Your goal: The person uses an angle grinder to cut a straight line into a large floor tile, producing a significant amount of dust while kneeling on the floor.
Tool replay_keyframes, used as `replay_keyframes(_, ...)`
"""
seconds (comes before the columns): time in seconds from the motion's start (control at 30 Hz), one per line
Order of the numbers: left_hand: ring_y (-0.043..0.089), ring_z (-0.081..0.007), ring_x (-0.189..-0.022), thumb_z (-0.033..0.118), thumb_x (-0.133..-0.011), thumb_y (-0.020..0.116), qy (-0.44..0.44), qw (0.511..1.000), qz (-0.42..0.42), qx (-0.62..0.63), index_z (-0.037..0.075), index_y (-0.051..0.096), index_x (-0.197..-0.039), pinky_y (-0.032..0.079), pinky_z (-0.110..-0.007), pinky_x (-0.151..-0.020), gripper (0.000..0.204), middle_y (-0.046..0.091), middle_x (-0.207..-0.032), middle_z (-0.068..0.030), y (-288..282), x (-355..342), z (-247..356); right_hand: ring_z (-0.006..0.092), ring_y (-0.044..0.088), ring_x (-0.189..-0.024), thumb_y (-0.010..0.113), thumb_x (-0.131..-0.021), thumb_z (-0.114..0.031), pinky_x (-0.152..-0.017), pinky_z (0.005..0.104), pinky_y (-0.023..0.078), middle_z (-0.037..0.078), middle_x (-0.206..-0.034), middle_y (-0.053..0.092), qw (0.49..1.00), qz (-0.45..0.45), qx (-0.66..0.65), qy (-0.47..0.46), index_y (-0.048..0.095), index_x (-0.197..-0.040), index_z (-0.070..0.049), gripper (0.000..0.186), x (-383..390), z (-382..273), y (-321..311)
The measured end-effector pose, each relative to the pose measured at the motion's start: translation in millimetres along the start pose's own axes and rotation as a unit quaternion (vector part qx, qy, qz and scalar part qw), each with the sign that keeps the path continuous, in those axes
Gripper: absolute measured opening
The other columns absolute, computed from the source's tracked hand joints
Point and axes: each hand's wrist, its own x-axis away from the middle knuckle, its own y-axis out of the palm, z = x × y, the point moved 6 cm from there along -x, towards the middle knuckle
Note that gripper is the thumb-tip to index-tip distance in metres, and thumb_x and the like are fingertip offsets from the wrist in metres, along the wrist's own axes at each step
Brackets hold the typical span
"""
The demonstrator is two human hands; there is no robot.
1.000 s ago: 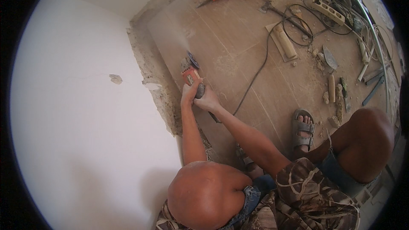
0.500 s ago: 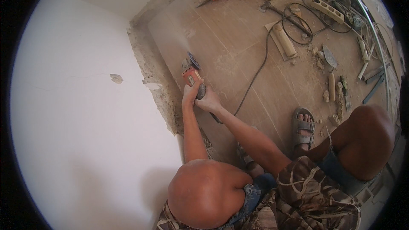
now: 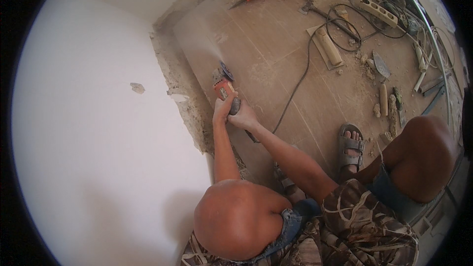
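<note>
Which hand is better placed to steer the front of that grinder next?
Probably the left hand: it grips the grinder farther forward, closer to the disc. The right hand holds on behind it, nearer the back end.

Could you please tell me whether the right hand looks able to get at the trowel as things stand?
Probably not: the right hand is closed on the grinder, dust streams off its disc, and the trowel lies well off to the right, beyond the cord.
</note>
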Motion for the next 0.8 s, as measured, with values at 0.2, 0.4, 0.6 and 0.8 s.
replay_keyframes(0.2, 0.063, -0.0181, -0.078, 0.043, -0.074, 0.076, 0.026, 0.999, -0.020, -0.009, -0.006, 0.061, -0.108, 0.049, -0.033, -0.069, 0.061, 0.064, -0.093, -0.0084, 0, 0, 0, 0.0393, 0.061, -0.107, 0.075, -0.065, -0.040, -0.090, 0.0429, 0.048, 0.027, -0.113, 0.062, 1.000, 0.010, -0.002, -0.022, 0.046, -0.123, 0.005, 0.079, 8, -8, -5)
replay_keyframes(0.4, 0.062, -0.0143, -0.075, 0.033, -0.075, 0.077, 0.021, 1.000, -0.013, -0.002, 0.001, 0.065, -0.102, 0.049, -0.032, -0.068, 0.044, 0.064, -0.088, -0.0033, 2, -2, -2, 0.0392, 0.061, -0.108, 0.075, -0.064, -0.040, -0.090, 0.0428, 0.048, 0.028, -0.112, 0.062, 1.000, 0.007, 0.000, -0.017, 0.046, -0.122, 0.006, 0.079, 7, -4, -6)
replay_keyframes(0.6, 0.062, -0.0144, -0.075, 0.033, -0.075, 0.077, 0.016, 1.000, -0.001, 0.005, -0.001, 0.066, -0.100, 0.049, -0.032, -0.067, 0.044, 0.065, -0.087, -0.0039, 0, 0, -11, 0.0397, 0.061, -0.108, 0.076, -0.064, -0.041, -0.090, 0.0431, 0.048, 0.028, -0.112, 0.062, 0.999, 0.012, 0.002, -0.035, 0.047, -0.121, 0.006, 0.079, 11, -1, -5)
replay_keyframes(0.8, 0.062, -0.0138, -0.073, 0.033, -0.074, 0.077, 0.020, 1.000, -0.008, 0.009, 0.000, 0.067, -0.097, 0.049, -0.032, -0.066, 0.042, 0.065, -0.085, -0.0040, 4, 1, -15, 0.0391, 0.061, -0.107, 0.076, -0.064, -0.041, -0.090, 0.0432, 0.048, 0.027, -0.112, 0.062, 1.000, 0.004, 0.014, -0.005, 0.044, -0.124, 0.005, 0.082, 12, 6, -4)
